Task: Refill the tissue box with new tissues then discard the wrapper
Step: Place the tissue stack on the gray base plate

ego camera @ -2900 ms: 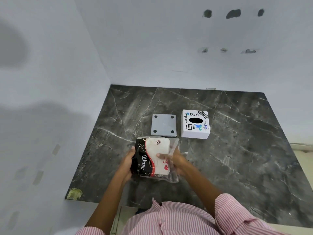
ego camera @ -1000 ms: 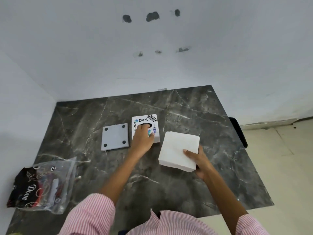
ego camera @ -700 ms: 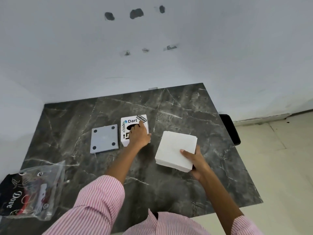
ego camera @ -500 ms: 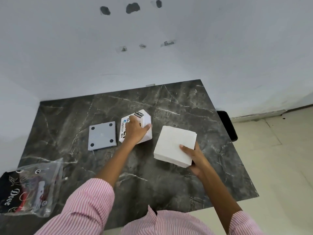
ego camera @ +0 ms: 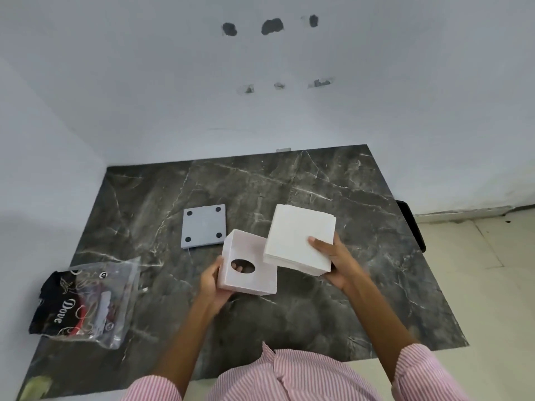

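Box [ego camera: 246, 263] in left hand [ego camera: 212, 285] | tissues [ego camera: 299, 238] in right hand [ego camera: 337, 261] | touching

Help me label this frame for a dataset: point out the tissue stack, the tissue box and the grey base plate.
tissue stack [ego camera: 298, 235]: head view, middle of its top sheet.
tissue box [ego camera: 252, 280]: head view, inner face below the oval hole.
grey base plate [ego camera: 203, 225]: head view, centre between its four dark feet.
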